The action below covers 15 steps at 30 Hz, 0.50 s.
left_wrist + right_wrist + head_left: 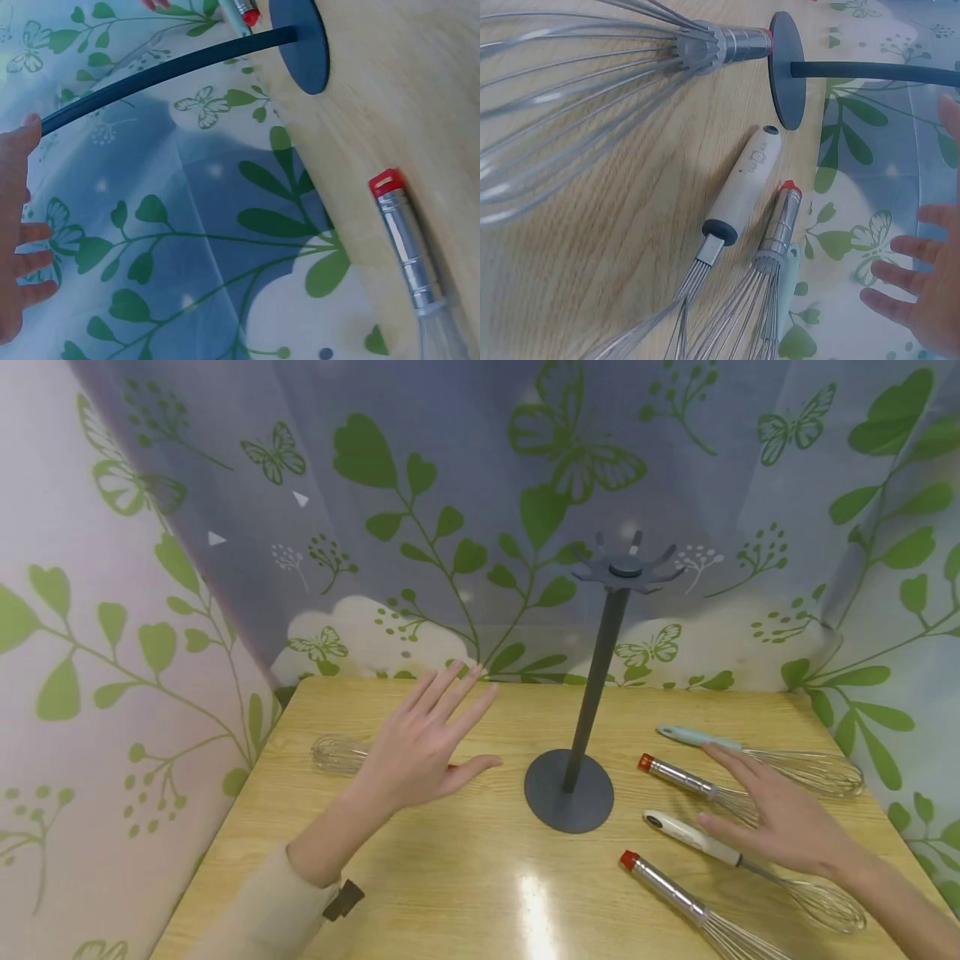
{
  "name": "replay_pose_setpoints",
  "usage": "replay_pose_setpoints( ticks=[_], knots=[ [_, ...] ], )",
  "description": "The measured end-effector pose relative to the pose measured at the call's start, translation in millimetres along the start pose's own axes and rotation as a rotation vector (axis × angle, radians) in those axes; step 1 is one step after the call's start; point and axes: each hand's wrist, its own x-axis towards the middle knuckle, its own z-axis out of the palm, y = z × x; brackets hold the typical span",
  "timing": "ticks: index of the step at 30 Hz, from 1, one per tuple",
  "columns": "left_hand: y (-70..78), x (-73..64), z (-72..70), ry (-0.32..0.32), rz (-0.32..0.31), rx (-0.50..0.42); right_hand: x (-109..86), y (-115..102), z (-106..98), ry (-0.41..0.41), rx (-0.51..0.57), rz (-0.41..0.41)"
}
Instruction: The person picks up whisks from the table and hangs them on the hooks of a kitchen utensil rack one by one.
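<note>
1. The stand (596,685) is upright on the table (450,877), between the left whisk and four others; its wide round base (569,810) probably serves to steady the tall pole. Hooks (626,568) ring its top, likely spread so that things hung there would not crowd.
2. The left hand (427,743) grasps nothing: its fingers are spread, palm down, above the left whisk (337,754), hiding part of it in the head view.
3. The right hand (787,818) grasps nothing either; its fingers reach loosely over the right-hand group.
4. That group, from far to near, is the blue whisk (697,737), far red whisk (678,777), white whisk (690,837) and near red whisk (667,887).
5. All five whisks lie with handles towards the stand and wires outward, perhaps to keep the handles within easy reach.
</note>
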Motion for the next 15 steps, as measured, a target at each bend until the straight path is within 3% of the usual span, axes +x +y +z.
replay_pose_setpoints(
  ticks=[15],
  knots=[
    [-9.1,42.8,-10.3,0.227,0.14,0.011,11.0,10,-3,-0.009,0.204,-0.061]
  ],
)
